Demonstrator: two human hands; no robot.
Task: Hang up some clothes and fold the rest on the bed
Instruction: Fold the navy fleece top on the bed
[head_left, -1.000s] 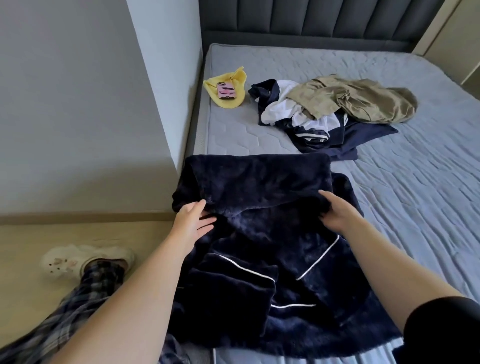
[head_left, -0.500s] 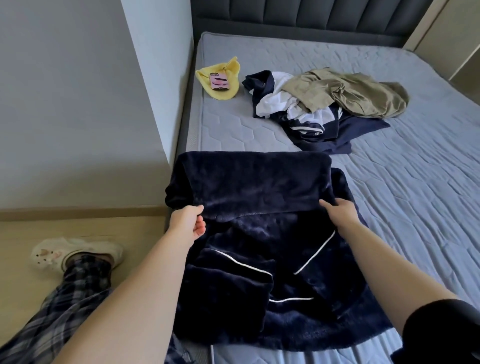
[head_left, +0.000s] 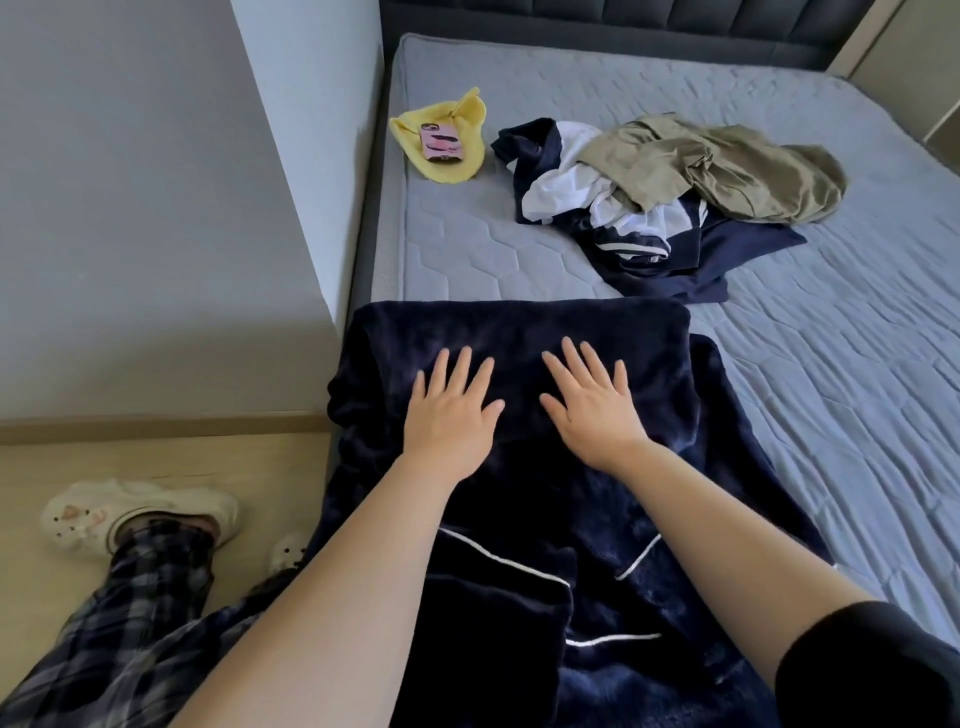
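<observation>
Both hands have let go of the fold's edge and moved inward: left hand (head_left: 451, 415) and right hand (head_left: 592, 410) now press flat, fingers spread, on the navy fleece garment (head_left: 519, 343) at the bed's (head_left: 831, 364) near corner. Looks like mid-fold smoothing; next probably another fold, needing an edge grip.

Navy fleece robe (head_left: 519, 332) w/ white piping; grey quilted mattress (head_left: 779, 364); yellow cloth (head_left: 457, 117); pink phone (head_left: 441, 143); khaki garment (head_left: 727, 166).

Fleece garment (head_left: 519, 332) cropped below, headboard (head_left: 623, 18) cropped above
</observation>
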